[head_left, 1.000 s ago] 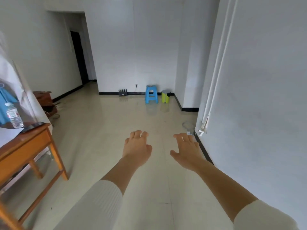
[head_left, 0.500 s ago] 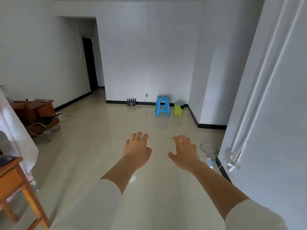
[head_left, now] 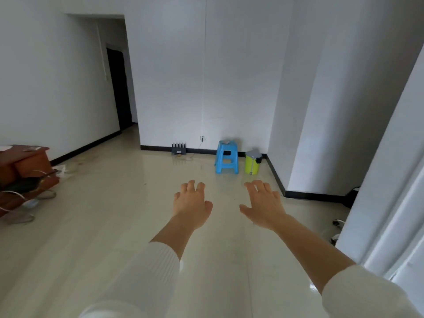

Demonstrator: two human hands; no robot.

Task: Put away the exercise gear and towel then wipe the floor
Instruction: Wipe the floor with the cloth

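Left hand: the left hand (head_left: 191,205) is at the centre of the frame, back facing up, and hangs over the floor (head_left: 103,226) without touching anything.
Left grip: the fingers (head_left: 190,185) are loosely bent and a little apart, with the thumb out to the right. It holds nothing.
Left arm: the arm reaches forward from the bottom centre. The forearm is bare and a white sleeve (head_left: 142,283) is pushed up below it.
Right hand: the right hand (head_left: 263,204) is just right of centre and level with the left. Palm down, it is apart from the left hand.
Right grip: the fingers (head_left: 259,187) are straighter and fanned, with the thumb pointing toward the left hand. It grasps nothing.
Right arm: the arm comes in from the lower right corner. A white cuff (head_left: 358,294) sits near the elbow.
Floor: pale glossy tiles fill the lower half of the frame and reflect light under both arms.
Stool: the blue stool (head_left: 226,157) is above the hands, at the back wall.
Bin: the yellow-green bin (head_left: 252,162) stands just right of the stool, near the corner.
Rack: a small black item (head_left: 179,149) sits on the floor at the back wall, left of the stool. It is too small to identify.
Cabinet: a brown cabinet (head_left: 23,166) is at the left edge, with cables (head_left: 13,193) trailing beside it.
Doorway: a dark doorway (head_left: 119,88) is in the upper left.
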